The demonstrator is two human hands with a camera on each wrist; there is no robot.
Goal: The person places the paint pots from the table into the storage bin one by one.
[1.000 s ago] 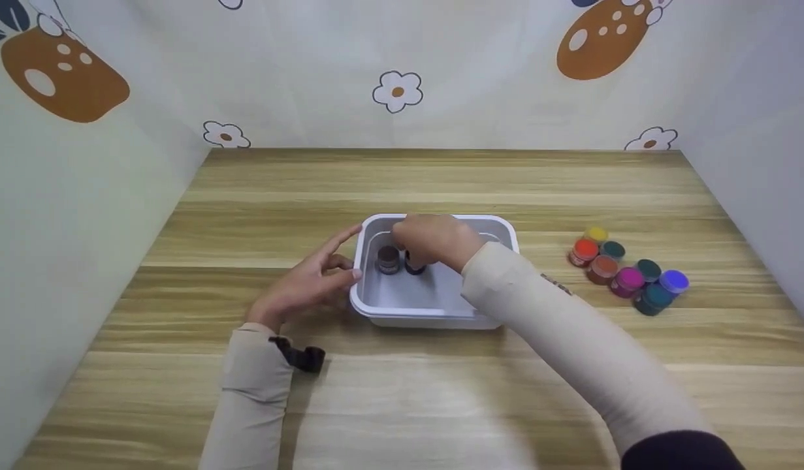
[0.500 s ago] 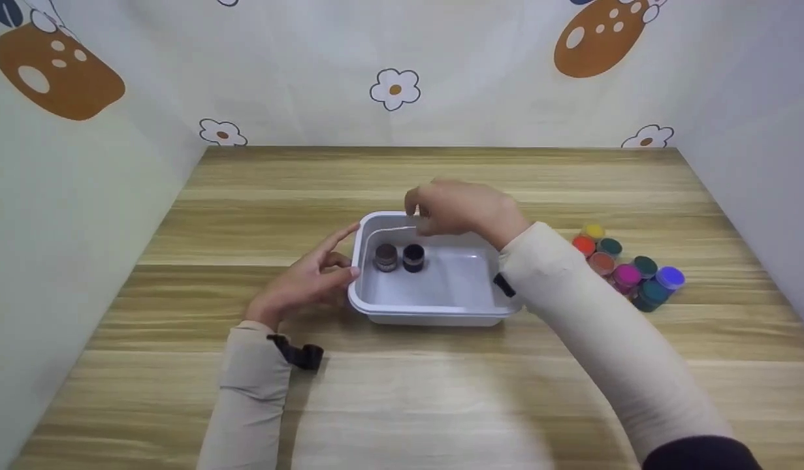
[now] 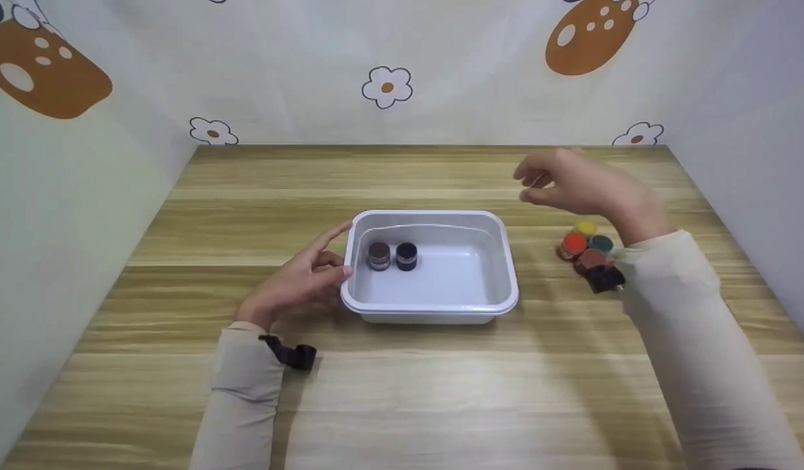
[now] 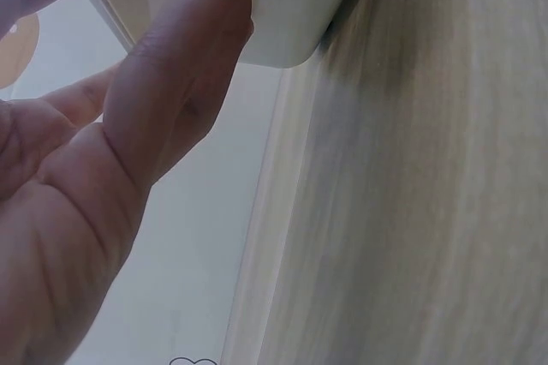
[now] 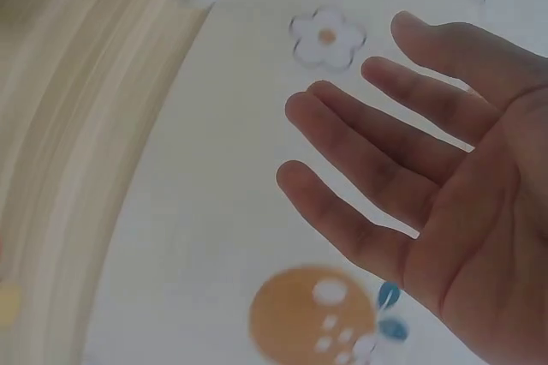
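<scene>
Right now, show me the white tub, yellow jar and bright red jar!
White tub (image 3: 441, 273): head view, inside floor.
Yellow jar (image 3: 585, 228): head view, top.
Bright red jar (image 3: 574, 243): head view, top.

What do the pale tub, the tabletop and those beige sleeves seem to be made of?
Pale tub: probably plastic, smooth and slightly glossy, judging by its rounded rim and soft reflections.
Tabletop: wood or wood-look laminate, satin, going by streaky grain and glare; I can't tell which.
Beige sleeves: likely cloth, matte, with soft creases.

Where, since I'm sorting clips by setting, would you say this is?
Probably an indoor tabletop work corner: a table, a flower-print backdrop behind it, and a tub holding two jars.
</scene>
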